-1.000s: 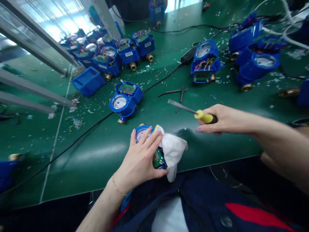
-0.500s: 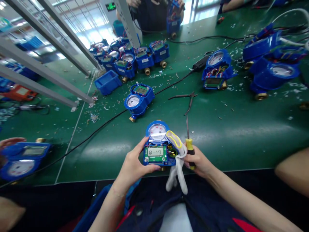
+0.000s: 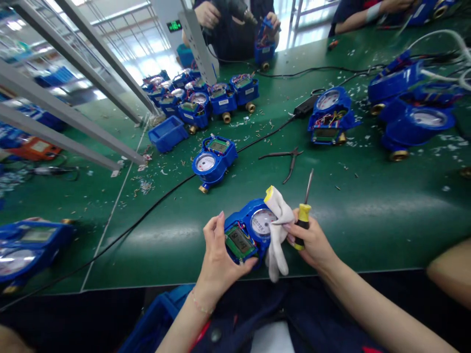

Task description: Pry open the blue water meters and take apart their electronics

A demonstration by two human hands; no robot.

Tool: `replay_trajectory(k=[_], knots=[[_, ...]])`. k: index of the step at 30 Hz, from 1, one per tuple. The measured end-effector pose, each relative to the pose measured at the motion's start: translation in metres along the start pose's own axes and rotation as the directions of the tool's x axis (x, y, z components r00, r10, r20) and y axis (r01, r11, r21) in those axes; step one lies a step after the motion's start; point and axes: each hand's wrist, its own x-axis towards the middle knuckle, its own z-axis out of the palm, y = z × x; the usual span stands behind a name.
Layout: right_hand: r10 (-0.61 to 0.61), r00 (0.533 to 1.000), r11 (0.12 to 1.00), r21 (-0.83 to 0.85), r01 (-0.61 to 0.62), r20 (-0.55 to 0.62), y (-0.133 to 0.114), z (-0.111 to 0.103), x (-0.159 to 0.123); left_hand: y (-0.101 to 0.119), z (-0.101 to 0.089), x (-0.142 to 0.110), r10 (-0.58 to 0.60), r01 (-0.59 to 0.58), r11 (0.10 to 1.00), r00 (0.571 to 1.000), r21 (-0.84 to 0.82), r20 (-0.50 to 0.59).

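Clasping one end of blue meter between thumb and fingers of left hand, apparently to steady it at near edge of green table; pinching white glove over rim of dial with right hand; gripping screwdriver there too, pointed away, presumably to keep it clear of meter

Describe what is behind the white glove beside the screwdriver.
Behind the white glove, in this view, is one edge of the blue water meter; most of its round dial shows. The covered part of the meter cannot be seen.
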Motion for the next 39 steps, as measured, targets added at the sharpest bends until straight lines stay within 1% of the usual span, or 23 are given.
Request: replay_trajectory(k=[2,4,7,10,11,12,13,15,16,17,18,19,21,25,27,29,31,32,33,34,36,38,39], knots=[[0.002,1.000,1.000,-0.015,-0.002,0.005,-0.003,0.004,0.004,-0.010,-0.001,0.005,0.053,-0.054,0.998,0.998,-0.036,-0.030],[-0.009,1.000,0.999,-0.052,0.008,-0.017,-0.009,0.002,0.007,-0.023,-0.008,0.012,0.075,-0.075,0.992,0.997,-0.106,0.004],[-0.044,0.992,0.978,-0.207,0.019,-0.116,-0.020,-0.013,0.013,-0.041,-0.025,0.025,0.053,-0.021,0.960,0.993,-0.280,0.107],[-0.039,0.976,0.899,-0.435,-0.059,-0.214,-0.030,-0.034,0.019,-0.052,-0.038,0.037,0.067,0.047,0.894,0.969,-0.446,0.238],[-0.026,0.975,0.844,-0.527,-0.098,-0.223,-0.032,-0.040,0.020,-0.054,-0.041,0.041,0.084,0.060,0.876,0.958,-0.478,0.274],[-0.024,0.976,0.765,-0.632,-0.123,-0.218,-0.035,-0.046,0.021,-0.055,-0.044,0.045,0.100,0.068,0.864,0.948,-0.498,0.302],[-0.045,0.979,0.662,-0.740,-0.121,-0.201,-0.037,-0.051,0.021,-0.056,-0.045,0.049,0.115,0.070,0.858,0.939,-0.509,0.323],[-0.152,0.981,0.422,-0.905,-0.050,-0.125,-0.045,-0.057,0.021,-0.057,-0.045,0.056,0.138,0.067,0.849,0.929,-0.524,0.342],[-0.212,0.974,0.313,-0.950,-0.005,-0.074,-0.049,-0.058,0.021,-0.058,-0.045,0.059,0.142,0.072,0.842,0.926,-0.534,0.350],[-0.258,0.966,0.228,-0.973,0.035,-0.026,-0.053,-0.059,0.021,-0.059,-0.044,0.062,0.143,0.082,0.833,0.923,-0.547,0.356],[-0.278,0.961,0.171,-0.983,0.061,0.011,-0.056,-0.059,0.021,-0.060,-0.043,0.065,0.140,0.094,0.825,0.921,-0.558,0.363],[-0.272,0.962,0.136,-0.988,0.072,0.032,-0.059,-0.058,0.022,-0.062,-0.042,0.068,0.139,0.105,0.818,0.918,-0.566,0.372],[-0.223,0.974,0.121,-0.991,0.062,0.034,-0.057,-0.057,0.025,-0.065,-0.041,0.075,0.153,0.103,0.816,0.911,-0.569,0.384],[-0.059,0.997,0.162,-0.986,-0.046,-0.056,-0.041,-0.056,0.037,-0.066,-0.042,0.091,0.236,0.012,0.852,0.883,-0.523,0.405],[-0.029,0.996,0.199,-0.977,-0.072,-0.079,-0.043,-0.055,0.039,-0.063,-0.043,0.098,0.270,-0.046,0.877,0.870,-0.478,0.413],[-0.050,0.997,0.288,-0.957,-0.040,-0.056,-0.059,-0.053,0.034,-0.057,-0.043,0.104,0.294,-0.087,0.892,0.857,-0.443,0.424],[-0.097,0.995,0.370,-0.928,0.036,0.000,-0.088,-0.047,0.020,-0.051,-0.043,0.107,0.315,-0.116,0.899,0.841,-0.423,0.439],[-0.116,0.992,0.392,-0.916,0.083,0.041,-0.104,-0.041,0.012,-0.048,-0.042,0.108,0.324,-0.128,0.901,0.835,-0.415,0.445],[-0.136,0.987,0.391,-0.911,0.132,0.085,-0.118,-0.033,0.003,-0.046,-0.042,0.108,0.329,-0.137,0.903,0.830,-0.407,0.450],[-0.162,0.979,0.365,-0.914,0.178,0.126,-0.130,-0.023,-0.005,-0.044,-0.042,0.109,0.330,-0.142,0.906,0.828,-0.399,0.454],[-0.241,0.951,0.252,-0.933,0.255,0.195,-0.142,0.001,-0.016,-0.041,-0.042,0.108,0.323,-0.139,0.911,0.827,-0.389,0.460],[-0.325,0.915,0.090,-0.956,0.279,0.237,-0.136,0.030,-0.019,-0.041,-0.041,0.107,0.317,-0.138,0.914,0.830,-0.382,0.458],[-0.345,0.906,0.004,-0.965,0.261,0.244,-0.128,0.045,-0.016,-0.041,-0.041,0.106,0.315,-0.139,0.915,0.832,-0.377,0.456]])
